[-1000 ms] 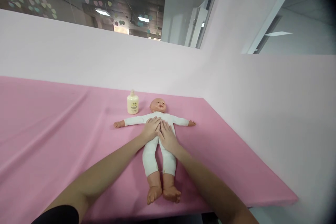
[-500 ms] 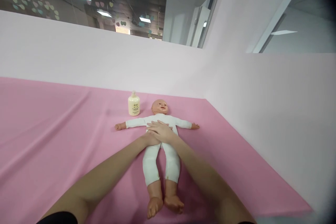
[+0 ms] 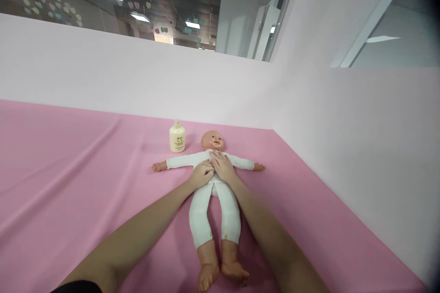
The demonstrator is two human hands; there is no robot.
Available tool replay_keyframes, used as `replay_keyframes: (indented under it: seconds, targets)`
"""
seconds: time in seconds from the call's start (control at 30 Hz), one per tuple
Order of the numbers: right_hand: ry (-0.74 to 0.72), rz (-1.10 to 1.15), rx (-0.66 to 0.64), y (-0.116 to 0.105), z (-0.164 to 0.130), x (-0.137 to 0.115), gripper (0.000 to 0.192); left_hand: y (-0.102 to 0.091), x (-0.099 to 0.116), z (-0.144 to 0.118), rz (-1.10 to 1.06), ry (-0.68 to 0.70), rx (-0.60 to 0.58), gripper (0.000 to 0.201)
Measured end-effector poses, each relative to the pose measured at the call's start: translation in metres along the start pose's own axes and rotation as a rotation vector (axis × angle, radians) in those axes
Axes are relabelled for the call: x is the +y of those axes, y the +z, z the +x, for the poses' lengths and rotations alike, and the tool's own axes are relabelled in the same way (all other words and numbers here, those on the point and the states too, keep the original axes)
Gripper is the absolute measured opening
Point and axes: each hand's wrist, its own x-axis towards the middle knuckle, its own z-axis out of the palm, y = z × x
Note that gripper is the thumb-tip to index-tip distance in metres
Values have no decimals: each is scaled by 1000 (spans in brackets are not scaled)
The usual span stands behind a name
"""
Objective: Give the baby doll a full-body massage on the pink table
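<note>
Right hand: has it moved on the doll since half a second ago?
Yes. The right hand lay crosswise on the doll; now its fingers point toward the head.

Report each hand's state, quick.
Left hand: open, palm flat on the doll, grasping nothing.
Right hand: open, flat on the doll's chest, grasping nothing.

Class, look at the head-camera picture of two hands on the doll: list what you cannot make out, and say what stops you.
- Doll's chest and belly: covered by the left hand and right hand, head view.
- Palms, and whether they press or only rest: hidden beneath the hands themselves.
- Print on the cream bottle: too small to read.
- Doll's feet: partly cut off by the bottom edge.
- Pink sheet's near edge: out of frame.
</note>
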Motion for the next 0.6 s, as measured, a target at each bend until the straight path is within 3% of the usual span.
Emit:
replay_keyframes:
  seconds: [0.17,0.33,0.47,0.6]
  targets:
    - [79,-97,12,6,-24,-20,58,1,-23,-4,-35,-187,135,41]
    - [-58,-122,-95,7,-34,-40,64,-5,-41,-4,106,-152,68,48]
    - [-136,-87,-163,-3,-25,-31,59,-17,-39,-8,291,-199,-8,48]
    - [-13,-82,-81,-17,-20,-5,50,-25,-36,-15,395,-340,6,52]
